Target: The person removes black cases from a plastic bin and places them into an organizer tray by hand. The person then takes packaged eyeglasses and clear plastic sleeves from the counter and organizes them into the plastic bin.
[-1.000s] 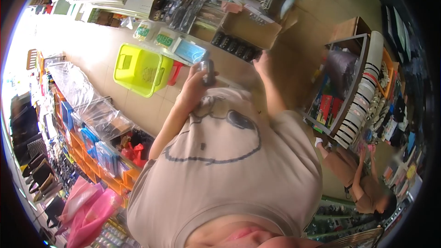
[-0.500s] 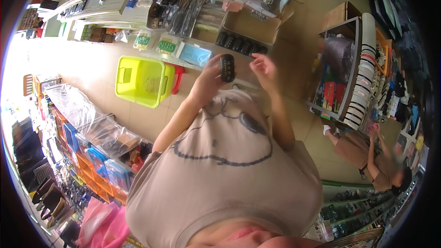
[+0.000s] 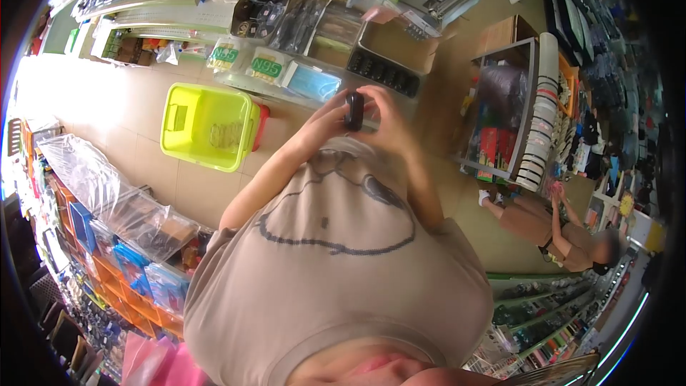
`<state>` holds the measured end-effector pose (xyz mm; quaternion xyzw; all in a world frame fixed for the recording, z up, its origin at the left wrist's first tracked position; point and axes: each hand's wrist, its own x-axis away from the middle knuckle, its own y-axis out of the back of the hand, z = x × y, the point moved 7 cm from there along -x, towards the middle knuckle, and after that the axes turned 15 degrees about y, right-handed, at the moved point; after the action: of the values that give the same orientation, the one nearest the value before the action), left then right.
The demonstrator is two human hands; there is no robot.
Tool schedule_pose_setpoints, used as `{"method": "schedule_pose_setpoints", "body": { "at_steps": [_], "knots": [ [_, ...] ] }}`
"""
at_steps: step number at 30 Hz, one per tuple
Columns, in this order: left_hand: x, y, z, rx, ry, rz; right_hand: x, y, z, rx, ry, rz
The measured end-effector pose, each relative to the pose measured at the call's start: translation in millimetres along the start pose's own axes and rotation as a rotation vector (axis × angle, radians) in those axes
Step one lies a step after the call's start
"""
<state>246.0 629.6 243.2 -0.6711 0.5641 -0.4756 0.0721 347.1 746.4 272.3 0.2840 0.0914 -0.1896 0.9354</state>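
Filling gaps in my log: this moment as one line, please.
left hand: holds dark oblong object | right hand: fingers beside it, contact unclear | yellow-green bin: on floor

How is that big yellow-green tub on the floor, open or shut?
Open. No lid covers the tub, and you can see right down inside it.

**Lime-Green Bin (image 3: 207, 129) Sits on Tiled Floor (image 3: 153, 161)**

A red object (image 3: 263, 125) shows just beside the bin. Two N95 packets (image 3: 266, 66) lie beside a blue face mask pack (image 3: 314, 83) on the shelf edge. Clear plastic sheeting (image 3: 86, 164) drapes over orange shelving (image 3: 128, 300), near pink plastic (image 3: 153, 364). A grey-framed rack (image 3: 527, 100) holds a dark plastic bag (image 3: 500, 86) and red boxes (image 3: 496, 146). Beyond it, a person (image 3: 547, 232) in brown stands near packed shelves (image 3: 536, 307).
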Motion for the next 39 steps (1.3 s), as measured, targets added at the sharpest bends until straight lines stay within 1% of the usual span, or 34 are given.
{"method": "schedule_pose_setpoints", "body": {
  "at_steps": [4, 5, 7, 10, 11, 12, 13, 14, 15, 16, 18, 20, 21, 23, 24, 27, 33, 36, 39],
  "knots": [
    [33, 27, -5, -0.069, -0.004, -0.019, -12, -37, 8, -0.182, -0.093, 0.025],
    [44, 35, -10, -0.235, -0.045, -0.134, -11, -46, 1, -0.240, -0.112, -0.031],
    [66, 46, -29, -0.569, -0.130, -0.366, -13, -65, -34, -0.349, -0.146, -0.144],
    [117, 21, -70, -0.666, -0.500, -0.320, -5, -59, -107, -0.106, -0.242, -0.299],
    [150, -6, -92, -0.560, -0.482, -0.153, -4, -53, -133, -0.028, -0.215, -0.354],
    [177, -25, -99, -0.479, -0.489, 0.060, 0, -46, -161, 0.048, -0.192, -0.408],
    [203, -41, -104, -0.393, -0.494, 0.271, 6, -44, -200, 0.099, -0.260, -0.398],
    [232, -63, -115, -0.383, -0.584, 0.489, 8, -38, -241, 0.152, -0.324, -0.389],
    [253, -81, -118, -0.354, -0.643, 0.653, 7, -33, -273, 0.329, -0.323, -0.325],
    [276, -97, -120, -0.321, -0.685, 0.828, 0, -31, -277, 0.339, -0.365, -0.294],
    [296, -119, -125, -0.257, -0.694, 1.001, -16, -30, -266, 0.373, -0.435, -0.243],
    [309, -130, -131, -0.233, -0.663, 1.104, -21, -36, -302, 0.410, -0.441, -0.160],
    [311, -130, -131, -0.199, -0.652, 1.104, -29, -38, -304, 0.429, -0.444, -0.123],
    [313, -127, -131, -0.130, -0.623, 1.104, -39, -39, -303, 0.511, -0.432, -0.151],
    [315, -126, -132, -0.117, -0.640, 1.104, -44, -41, -297, 0.549, -0.429, -0.163],
    [317, -122, -136, -0.089, -0.680, 1.111, -57, -46, -295, 0.527, -0.511, -0.150],
    [317, -115, -145, -0.078, -0.684, 1.106, -69, -56, -313, 0.532, -0.572, -0.111],
    [317, -113, -147, -0.068, -0.695, 1.078, -70, -62, -317, 0.511, -0.569, -0.033],
    [314, -112, -149, -0.071, -0.721, 1.068, -67, -63, -317, 0.600, -0.473, -0.054]
  ]
}}
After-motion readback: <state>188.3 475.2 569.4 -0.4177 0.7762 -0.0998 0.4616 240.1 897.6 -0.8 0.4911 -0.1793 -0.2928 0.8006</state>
